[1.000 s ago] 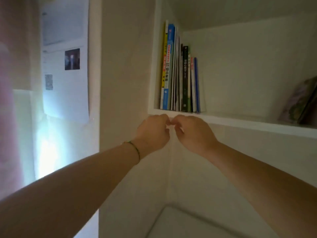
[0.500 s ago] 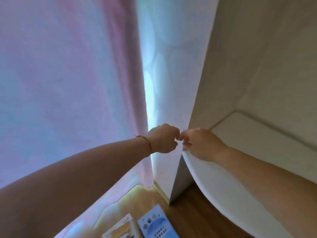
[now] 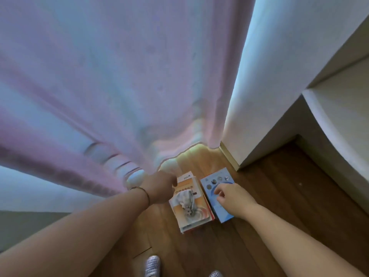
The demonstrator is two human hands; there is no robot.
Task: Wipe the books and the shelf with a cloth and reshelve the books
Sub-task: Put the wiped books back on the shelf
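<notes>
Two stacks of books lie on the wooden floor below me. The left stack [image 3: 191, 208] has an orange cover with a grey animal on top. The right one is a blue book [image 3: 219, 211] with small round pictures. My left hand [image 3: 159, 188] hangs over the orange stack's far left corner, its thumb at the edge and its fingers hidden behind the back of the hand. Over the blue book hovers my right hand [image 3: 231, 196], fingers loosely bent, holding nothing. No cloth shows, and the bookshelf is out of view.
A pink curtain [image 3: 119, 86] fills the left and top and reaches down to the floor just behind the books. A white wall corner [image 3: 259, 96] and a white rounded ledge [image 3: 343, 124] stand at the right. My slippered feet [image 3: 152, 265] are at the bottom edge.
My view has swung down from the shelf with its upright books to the floor. Both hands have dropped from the shelf edge and parted, now over the two stacks.
</notes>
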